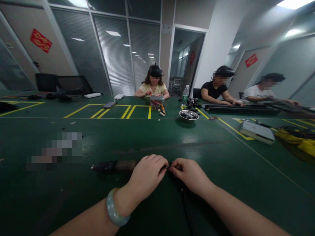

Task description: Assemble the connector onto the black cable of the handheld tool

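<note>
My left hand [147,175] is closed around the right end of a dark, tube-shaped tool [112,166] that lies flat on the green table [137,137]. A pale green bracelet sits on that wrist. My right hand [189,173] is pinched shut on a small dark part where the tool meets a black cord [187,206]. The cord runs toward me between my forearms. The two hands touch at their fingertips. What exactly the fingers pinch is hidden.
Three other people sit at the far side, working on small devices. A metal bowl [188,115], a water bottle [185,95], a grey box with coloured wires [157,102], a flat grey device [257,131] and yellow cables [299,139] lie on the table. Yellow tape lines mark its surface.
</note>
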`<state>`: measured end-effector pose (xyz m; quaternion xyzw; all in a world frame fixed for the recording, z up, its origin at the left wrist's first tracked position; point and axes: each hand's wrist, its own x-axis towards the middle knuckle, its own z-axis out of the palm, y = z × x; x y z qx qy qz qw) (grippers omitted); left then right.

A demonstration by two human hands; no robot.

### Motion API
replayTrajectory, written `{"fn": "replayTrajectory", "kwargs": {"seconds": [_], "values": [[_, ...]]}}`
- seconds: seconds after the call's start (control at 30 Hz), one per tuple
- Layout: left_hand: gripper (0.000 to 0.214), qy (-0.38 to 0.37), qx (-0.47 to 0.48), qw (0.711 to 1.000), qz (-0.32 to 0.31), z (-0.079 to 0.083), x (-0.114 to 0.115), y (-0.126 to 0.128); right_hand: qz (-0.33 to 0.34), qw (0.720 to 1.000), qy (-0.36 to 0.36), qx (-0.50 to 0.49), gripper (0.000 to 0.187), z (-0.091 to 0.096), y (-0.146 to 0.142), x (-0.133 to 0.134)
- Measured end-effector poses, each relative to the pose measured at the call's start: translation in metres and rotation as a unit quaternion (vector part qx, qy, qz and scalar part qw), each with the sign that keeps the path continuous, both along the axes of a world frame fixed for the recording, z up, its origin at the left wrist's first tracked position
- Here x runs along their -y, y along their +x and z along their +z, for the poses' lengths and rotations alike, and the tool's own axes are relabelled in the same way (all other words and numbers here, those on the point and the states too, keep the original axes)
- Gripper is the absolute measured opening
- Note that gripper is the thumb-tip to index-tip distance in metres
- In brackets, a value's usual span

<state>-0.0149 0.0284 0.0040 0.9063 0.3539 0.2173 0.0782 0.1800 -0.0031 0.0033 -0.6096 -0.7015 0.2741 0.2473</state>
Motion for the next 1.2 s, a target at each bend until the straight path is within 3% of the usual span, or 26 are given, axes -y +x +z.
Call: {"fn": "replayTrajectory", "kwargs": {"seconds": [0.27, 0.53, 0.73, 1.2], "values": [[0.019, -0.001, 0.003, 1.0, 0.027, -0.0007, 0.0016, -0.0001, -0.004, 1.0, -0.005, 0.002, 0.014, 0.0012, -0.0005, 0.0002], [0.014, 0.002, -0.008, 1.0, -0.003, 0.0007, 0.0, -0.0002, -0.004, 1.0, 0.003, 0.002, 0.014, -0.0013, -0.0001, -0.0004], [0.019, 0.007, -0.005, 1.0, 0.03, -0.0002, 0.0015, 0.0003, -0.006, 1.0, -0.003, 0.0, 0.014, -0.0012, -0.0005, -0.0008], [0.013, 0.014, -0.011, 1.0, -0.006, 0.0024, 0.0017, -0.0011, -0.002, 1.0, -0.004, 0.001, 0.015, 0.003, -0.0011, 0.001]]}}
